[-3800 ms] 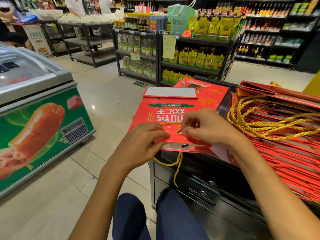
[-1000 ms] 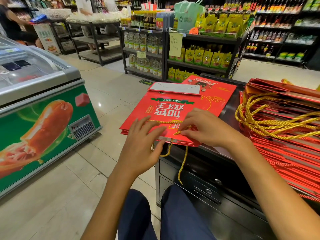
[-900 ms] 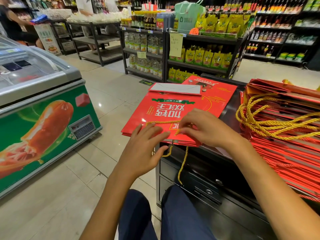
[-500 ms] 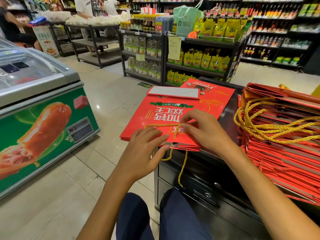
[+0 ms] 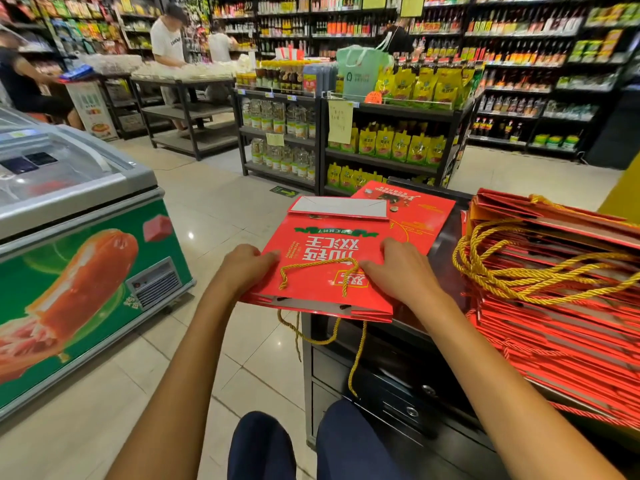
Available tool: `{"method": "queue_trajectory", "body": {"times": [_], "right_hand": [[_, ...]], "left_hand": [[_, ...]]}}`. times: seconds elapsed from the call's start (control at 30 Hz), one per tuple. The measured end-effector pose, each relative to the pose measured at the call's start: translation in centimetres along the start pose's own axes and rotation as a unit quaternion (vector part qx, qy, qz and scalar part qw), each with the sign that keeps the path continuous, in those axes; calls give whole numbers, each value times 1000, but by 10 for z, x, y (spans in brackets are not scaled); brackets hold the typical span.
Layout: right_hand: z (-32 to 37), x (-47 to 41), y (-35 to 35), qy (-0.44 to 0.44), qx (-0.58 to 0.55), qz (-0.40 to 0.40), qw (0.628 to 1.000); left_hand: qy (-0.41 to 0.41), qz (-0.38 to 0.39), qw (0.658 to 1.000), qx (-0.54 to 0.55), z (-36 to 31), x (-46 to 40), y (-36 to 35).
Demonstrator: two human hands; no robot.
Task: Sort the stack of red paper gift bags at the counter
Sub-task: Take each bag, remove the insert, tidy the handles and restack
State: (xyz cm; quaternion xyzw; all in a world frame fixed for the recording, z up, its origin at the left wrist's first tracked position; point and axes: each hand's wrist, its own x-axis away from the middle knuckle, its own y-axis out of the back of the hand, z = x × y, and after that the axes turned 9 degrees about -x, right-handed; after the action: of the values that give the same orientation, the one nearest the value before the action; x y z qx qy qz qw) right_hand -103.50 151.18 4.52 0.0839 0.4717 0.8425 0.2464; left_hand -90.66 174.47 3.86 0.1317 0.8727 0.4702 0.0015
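Note:
A small pile of flat red paper gift bags (image 5: 332, 247) with gold cord handles lies on the left end of the black counter (image 5: 388, 368), overhanging its edge. My left hand (image 5: 244, 268) grips the pile's left edge, thumb on top. At the right edge my right hand (image 5: 398, 271) holds the pile, its thumb beside the gold cord (image 5: 311, 271). Another flat red bag (image 5: 419, 209) lies underneath, farther back. A tall stack of red bags (image 5: 561, 306) topped with tangled gold cords fills the counter's right side.
A chest freezer (image 5: 79, 244) with a sausage picture stands to the left across a tiled aisle. Stocked shelves (image 5: 381, 133) stand beyond the counter. Three people stand at the far racks at the back left. My knees are below the counter's drawers.
Both hands left the gold cord and the top bag's near edge and moved out to the pile's left and right sides. The camera has tilted upward slightly.

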Motion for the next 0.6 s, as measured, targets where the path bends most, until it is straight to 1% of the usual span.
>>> {"method": "queue_trajectory", "body": {"times": [0.07, 0.17, 0.3, 0.37, 0.47, 0.53, 0.6], "right_hand": [[4, 0, 3, -15, 2, 1, 1000], [8, 1, 7, -32, -27, -4, 999], [22, 4, 17, -12, -58, -13, 998], [35, 4, 30, 5, -58, -23, 998], [59, 3, 62, 42, -50, -58, 996], [71, 0, 92, 51, -54, -87, 993], [76, -6, 125, 56, -55, -113, 990]], "left_hand": [[1, 11, 999, 41, 2, -2, -4], [1, 11, 994, 110, 5, 6, -6], [6, -35, 981, 188, 2, 23, 16], [-5, -69, 978, 198, -5, 30, 36], [-32, -96, 973, 206, -25, 38, 69], [-63, -108, 973, 193, -46, 40, 90], [-94, -103, 971, 192, -72, 36, 105]]}}
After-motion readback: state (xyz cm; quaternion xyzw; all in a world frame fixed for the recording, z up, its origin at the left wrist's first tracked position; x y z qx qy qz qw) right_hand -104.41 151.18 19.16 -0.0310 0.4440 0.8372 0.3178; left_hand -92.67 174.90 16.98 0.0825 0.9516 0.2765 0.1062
